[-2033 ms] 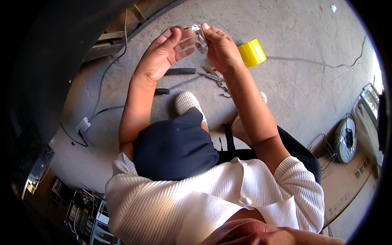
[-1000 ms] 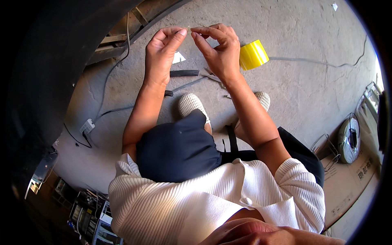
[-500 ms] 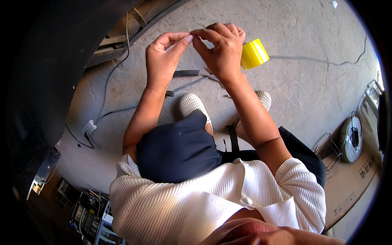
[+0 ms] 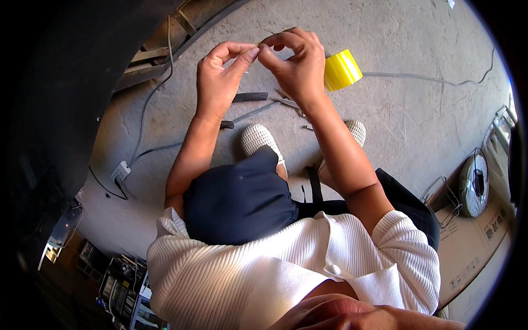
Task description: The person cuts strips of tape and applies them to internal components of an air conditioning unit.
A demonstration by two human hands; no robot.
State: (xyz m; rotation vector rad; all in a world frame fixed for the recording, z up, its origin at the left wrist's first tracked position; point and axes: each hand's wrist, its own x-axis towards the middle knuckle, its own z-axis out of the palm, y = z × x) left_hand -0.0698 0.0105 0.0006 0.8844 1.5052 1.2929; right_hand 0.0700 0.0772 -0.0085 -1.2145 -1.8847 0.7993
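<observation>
My left hand [image 4: 218, 76] and my right hand [image 4: 298, 65] meet fingertip to fingertip at the top middle of the head view. Both are pinched closed, thumb against forefinger; whatever they hold is too small to make out. Just right of my right hand is a roll of glossy yellow tape [image 4: 343, 70]. Beneath my wrists, on the concrete floor, lie a short black tube [image 4: 251, 97] and a pointed metal blade [image 4: 287, 102], partly covered by my right wrist. A second black piece [image 4: 226, 125] shows beside my left forearm, with a grey cable [image 4: 256, 111] running between.
At left, a white power strip [image 4: 121, 171] with cables lies on the floor near a large dark panel [image 4: 60, 110]. To the right, a wrapped cable coil [image 4: 474, 185] rests by a flat cardboard box [image 4: 473, 242]. My shoes [image 4: 258, 141] are below my hands.
My right hand has shifted slightly, its thumb and fingers drawn closer at the pinch. More of the metal blade shows beneath my right wrist. My left hand stays nearly still.
</observation>
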